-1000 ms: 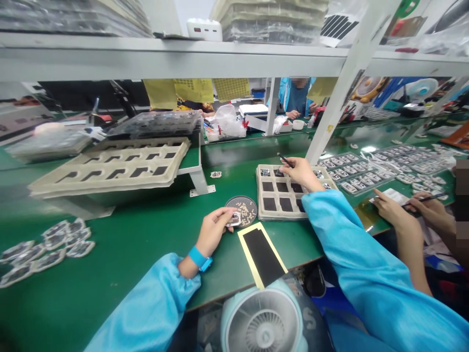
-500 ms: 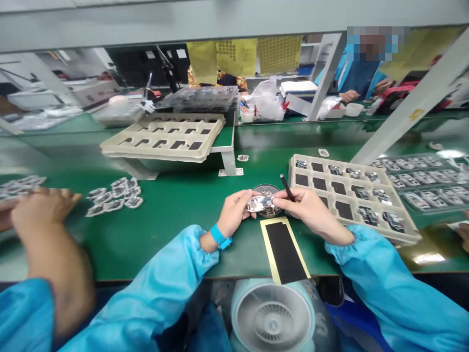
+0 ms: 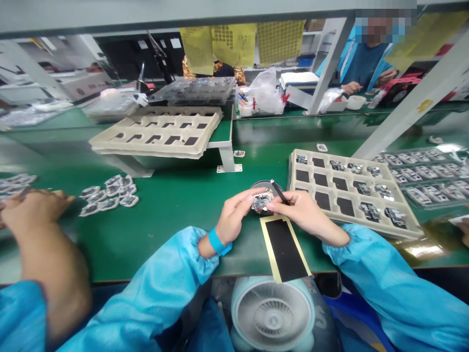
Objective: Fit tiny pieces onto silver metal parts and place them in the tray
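Observation:
Between my two hands is a small circuit board assembly (image 3: 262, 199) with a pale frame, held over a round dark dish (image 3: 275, 187). My left hand (image 3: 233, 211) pinches its left side. The fingers of my right hand (image 3: 298, 208) touch its right edge and also grip a thin black pen-like tool (image 3: 279, 191) that points up and left. What the dish holds is mostly covered by the board and my fingers. Just below my hands a black sheet with a yellow border (image 3: 287, 249) lies on the green table (image 3: 164, 234).
A cream compartment tray (image 3: 331, 220) with boards and black pieces stands at right, clear trays (image 3: 436, 190) beyond it. Similar parts (image 3: 110, 193) lie at left near another person's hands (image 3: 44, 205). A raised shelf carries another tray (image 3: 154, 142). A fan (image 3: 273, 313) sits below the table edge.
The board in my hands has turned so its component side shows. My right hand has shifted slightly left, and the black tool's tip has moved left. The view has shifted a little.

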Available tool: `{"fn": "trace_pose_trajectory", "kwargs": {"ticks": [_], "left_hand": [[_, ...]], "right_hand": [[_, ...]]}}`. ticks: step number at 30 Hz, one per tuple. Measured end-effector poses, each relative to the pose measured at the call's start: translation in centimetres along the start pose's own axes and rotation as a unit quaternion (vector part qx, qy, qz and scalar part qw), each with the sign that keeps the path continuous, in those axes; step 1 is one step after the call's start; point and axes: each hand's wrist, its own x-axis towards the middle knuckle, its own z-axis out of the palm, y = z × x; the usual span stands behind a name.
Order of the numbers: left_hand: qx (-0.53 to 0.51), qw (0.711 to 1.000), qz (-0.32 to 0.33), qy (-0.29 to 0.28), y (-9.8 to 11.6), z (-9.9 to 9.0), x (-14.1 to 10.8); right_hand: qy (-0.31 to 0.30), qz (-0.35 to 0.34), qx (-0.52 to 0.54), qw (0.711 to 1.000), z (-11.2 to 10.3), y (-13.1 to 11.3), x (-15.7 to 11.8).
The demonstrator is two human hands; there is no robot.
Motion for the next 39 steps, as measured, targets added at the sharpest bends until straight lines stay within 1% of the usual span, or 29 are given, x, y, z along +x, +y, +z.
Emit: {"fn": "trace_pose_trajectory", "kwargs": {"ticks": [4,9,11,14,16,18,19,21,24,26,28,32,39], "left_hand": [[0.019,0.999,0.050,-0.002,0.1,-0.1,-0.2],[0.015,0.995,0.100,-0.019,-0.6,-0.1,-0.1],[0.064,0.990,0.122,-0.021,-0.7,-0.1,-0.1],[0.164,0.971,0.173,-0.006,-0.5,-0.1,0.0],[0.195,0.960,0.203,0.002,-0.4,-0.1,0.1],[0.200,0.956,0.214,0.008,-0.5,-0.1,0.2],[0.195,0.958,0.208,0.013,-0.5,0.0,0.1],[0.162,0.973,0.162,0.021,-0.7,0.1,0.1],[0.045,0.998,0.053,0.003,-1.0,0.3,-0.1],[-0.027,0.999,0.010,-0.014,-1.1,0.4,-0.1],[-0.057,0.998,-0.002,-0.017,-1.2,0.4,-0.1],[-0.067,0.998,-0.002,-0.008,-1.0,0.5,-0.1],[-0.064,0.998,0.003,0.001,-1.2,0.5,-0.2]], "right_hand": [[0.001,0.018,-0.002,1.000,-0.1,-0.1,-0.1],[-0.012,0.041,0.015,0.999,-0.4,-0.4,-0.1],[-0.010,0.046,0.028,0.999,-0.4,-0.5,-0.2],[-0.010,0.049,0.039,0.998,-0.4,-0.6,-0.2],[-0.009,0.048,0.044,0.998,-0.4,-0.6,-0.2],[-0.002,0.036,0.041,0.999,-0.3,-0.5,-0.2],[0.003,0.024,0.034,0.999,-0.2,-0.3,-0.1],[0.026,-0.014,0.029,0.999,0.0,-0.1,-0.1],[0.057,-0.065,0.061,0.994,0.3,0.2,-0.1],[0.057,-0.084,0.094,0.990,0.5,0.3,-0.1],[0.043,-0.097,0.118,0.987,0.6,0.2,-0.1],[0.022,-0.110,0.139,0.984,0.7,0.1,-0.1],[0.029,-0.114,0.140,0.983,0.8,0.4,-0.1]]}}
